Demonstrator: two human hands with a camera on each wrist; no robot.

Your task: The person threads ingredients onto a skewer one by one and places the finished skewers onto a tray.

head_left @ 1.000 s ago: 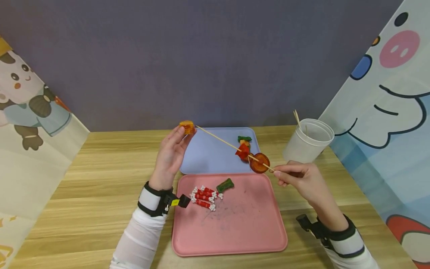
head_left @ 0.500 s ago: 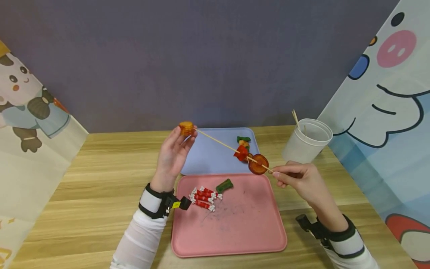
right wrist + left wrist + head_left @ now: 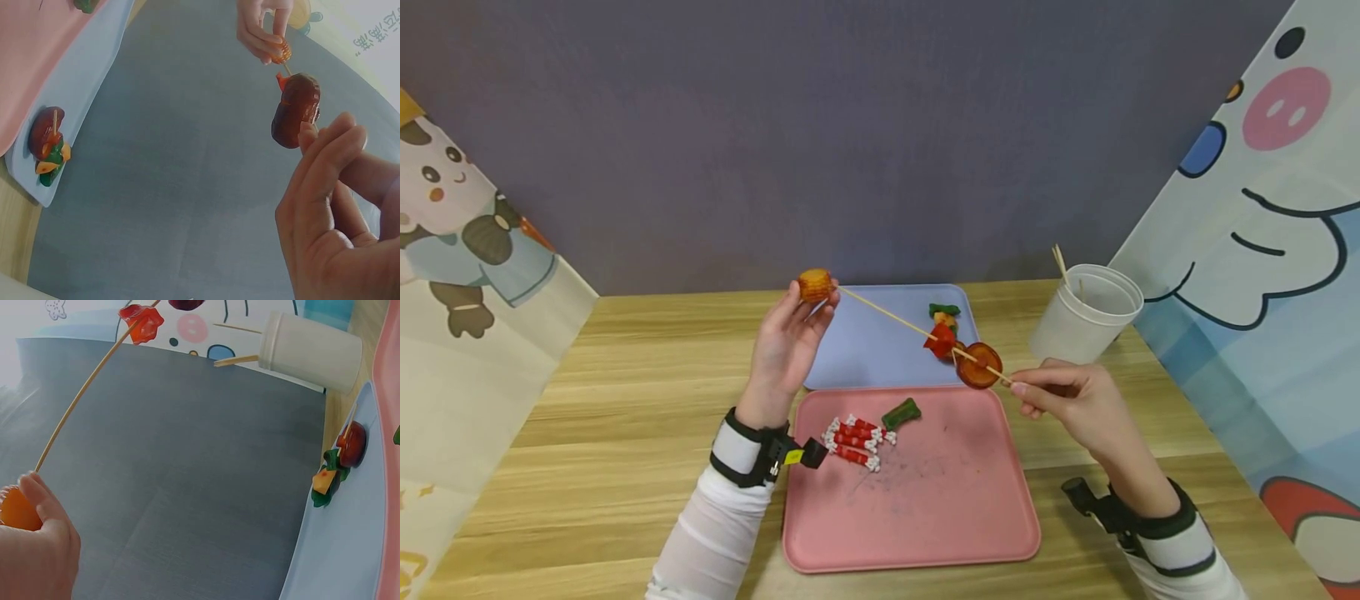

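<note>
My left hand [image 3: 782,346] holds a yellow-orange corn piece [image 3: 815,286] between thumb and fingers, above the blue tray's far left corner. The tip of a thin bamboo skewer [image 3: 887,314] reaches the corn at the fingertips; I cannot tell if it has pierced it. Threaded low on the skewer are a crinkled red piece [image 3: 940,341] and a glossy reddish-brown piece [image 3: 297,109], round in the head view. Below them, my right hand [image 3: 1071,404] pinches the skewer's lower end between thumb and forefinger. In the left wrist view the skewer bows slightly.
On the blue tray [image 3: 857,358] lies another filled skewer [image 3: 52,147] with brown, green and orange pieces. The pink tray [image 3: 947,508] in front bears several red-and-white pieces [image 3: 853,443] and a green piece [image 3: 901,413]. A white bucket [image 3: 1078,325] with skewers stands back right.
The left fingers have turned the corn piece slightly, so its kernels show more fully. The right hand keeps its pinch on the skewer, almost still.
</note>
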